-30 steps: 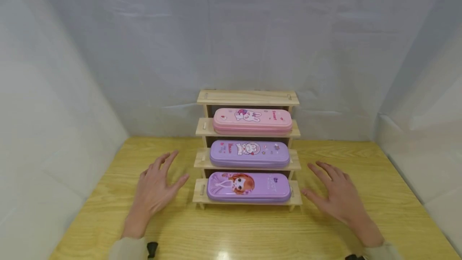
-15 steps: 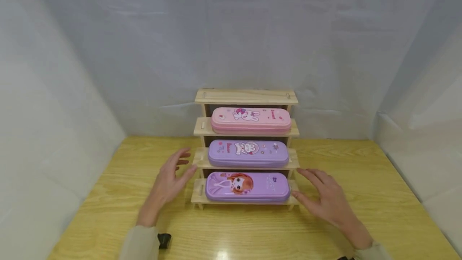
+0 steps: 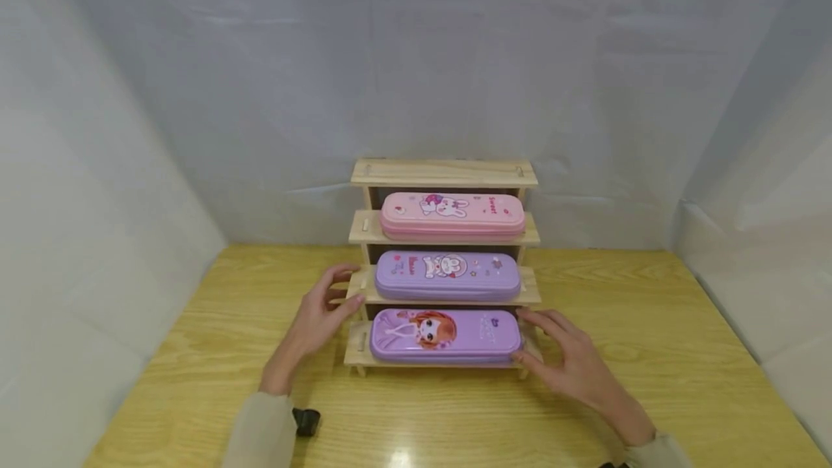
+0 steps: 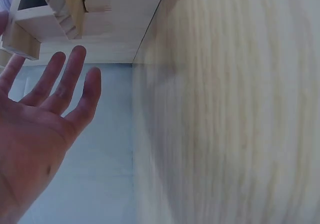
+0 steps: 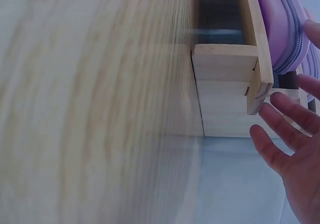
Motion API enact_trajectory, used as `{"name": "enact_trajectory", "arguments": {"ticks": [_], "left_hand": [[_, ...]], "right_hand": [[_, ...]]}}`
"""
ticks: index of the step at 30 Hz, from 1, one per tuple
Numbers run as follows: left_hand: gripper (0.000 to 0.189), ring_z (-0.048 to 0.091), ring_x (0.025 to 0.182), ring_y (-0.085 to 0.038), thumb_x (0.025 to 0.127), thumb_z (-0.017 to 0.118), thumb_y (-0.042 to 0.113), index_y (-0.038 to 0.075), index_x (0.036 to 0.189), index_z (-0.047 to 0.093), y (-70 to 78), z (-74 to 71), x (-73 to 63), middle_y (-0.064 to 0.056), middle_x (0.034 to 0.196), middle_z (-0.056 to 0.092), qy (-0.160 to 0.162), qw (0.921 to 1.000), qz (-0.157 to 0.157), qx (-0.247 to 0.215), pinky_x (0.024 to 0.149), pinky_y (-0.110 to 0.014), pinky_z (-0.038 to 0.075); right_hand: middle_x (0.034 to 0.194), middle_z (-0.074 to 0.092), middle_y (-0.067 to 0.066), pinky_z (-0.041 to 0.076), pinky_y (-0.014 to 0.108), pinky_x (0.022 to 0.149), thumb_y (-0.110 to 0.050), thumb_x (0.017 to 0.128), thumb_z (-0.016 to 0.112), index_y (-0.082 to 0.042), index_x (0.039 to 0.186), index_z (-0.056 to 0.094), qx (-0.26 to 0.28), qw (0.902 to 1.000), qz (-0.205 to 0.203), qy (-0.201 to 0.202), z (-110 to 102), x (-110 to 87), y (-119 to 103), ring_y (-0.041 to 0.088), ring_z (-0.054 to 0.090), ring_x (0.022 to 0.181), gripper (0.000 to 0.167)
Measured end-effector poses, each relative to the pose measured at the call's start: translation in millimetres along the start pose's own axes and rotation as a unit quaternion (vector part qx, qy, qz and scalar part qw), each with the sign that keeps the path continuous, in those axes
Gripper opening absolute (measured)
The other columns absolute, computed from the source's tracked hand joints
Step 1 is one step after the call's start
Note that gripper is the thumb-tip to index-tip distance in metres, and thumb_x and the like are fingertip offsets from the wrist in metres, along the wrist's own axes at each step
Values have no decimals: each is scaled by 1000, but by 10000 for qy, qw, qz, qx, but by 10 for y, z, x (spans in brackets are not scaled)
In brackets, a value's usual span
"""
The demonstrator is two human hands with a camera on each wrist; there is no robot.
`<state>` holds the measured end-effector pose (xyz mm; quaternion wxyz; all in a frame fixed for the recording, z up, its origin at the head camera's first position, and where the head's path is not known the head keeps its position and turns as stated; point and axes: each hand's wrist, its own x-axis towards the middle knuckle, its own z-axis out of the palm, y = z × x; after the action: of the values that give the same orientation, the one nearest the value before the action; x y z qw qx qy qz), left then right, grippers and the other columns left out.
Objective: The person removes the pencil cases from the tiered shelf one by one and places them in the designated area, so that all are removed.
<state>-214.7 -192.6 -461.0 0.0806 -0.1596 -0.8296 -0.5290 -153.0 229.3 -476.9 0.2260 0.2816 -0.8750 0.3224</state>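
Note:
Three zippered pencil cases lie flat on a stepped wooden rack [image 3: 444, 173]. The lowest is a purple pencil case [image 3: 477, 338] with a red-haired doll picture. On the step above it sits a lilac pencil case [image 3: 448, 276] with a bunny. Higher still rests a pink pencil case [image 3: 416, 217]. My left hand [image 3: 318, 320] is at the rack's left side, thumb by the end of the lilac case's step, fingers extended. My right hand [image 3: 572, 363] has its thumb and forefinger at the right end of the purple case, apparently touching it; the other fingers [image 5: 285, 126] are spread and hold nothing.
The rack stands on a wood-grain table [image 3: 403, 410], below a pale sheet wall [image 3: 422, 56] at the back. Similar sheets rise on the left and right. The rack's step ends [image 5: 260, 92] jut outward near the right fingers.
Both hands have moved inward from either side toward the rack. The left has reached the rack's left side, the right the purple case's right end. The pencil cases stay on their steps.

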Motion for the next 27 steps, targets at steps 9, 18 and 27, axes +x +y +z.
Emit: {"name": "enact_trajectory", "arguments": {"ticks": [9, 18, 27], "left_hand": [[38, 60, 113, -24, 97, 70, 13, 7, 132, 59, -30, 37, 90, -16, 132, 61, -22, 9987, -213, -453, 88, -25, 54], [39, 65, 89, -14, 99, 63, 7, 1, 136, 53, -74, 77, 95, -21, 130, 53, -210, 9905, -523, -1252, 75, -29, 60], [42, 66, 98, -18, 101, 62, 13, 6, 141, 53, -60, 94, 121, -21, 138, 50, -284, 9876, -656, -1399, 79, -35, 61]], "right_hand": [[122, 63, -1, 53, 39, 89, -34, 74, 91, -17, 141, 61, -308, 9970, 553, -437, 94, -17, -61, 10, 54, 110, 76], [113, 57, -1, 44, 29, 81, -38, 74, 90, -16, 143, 59, -157, 9953, 829, -467, 169, -5, -78, 7, 41, 103, 80], [116, 58, 0, 48, 31, 86, -32, 69, 94, -20, 135, 60, 562, 9912, 1115, -442, 154, 33, -42, 13, 46, 109, 76]]}}
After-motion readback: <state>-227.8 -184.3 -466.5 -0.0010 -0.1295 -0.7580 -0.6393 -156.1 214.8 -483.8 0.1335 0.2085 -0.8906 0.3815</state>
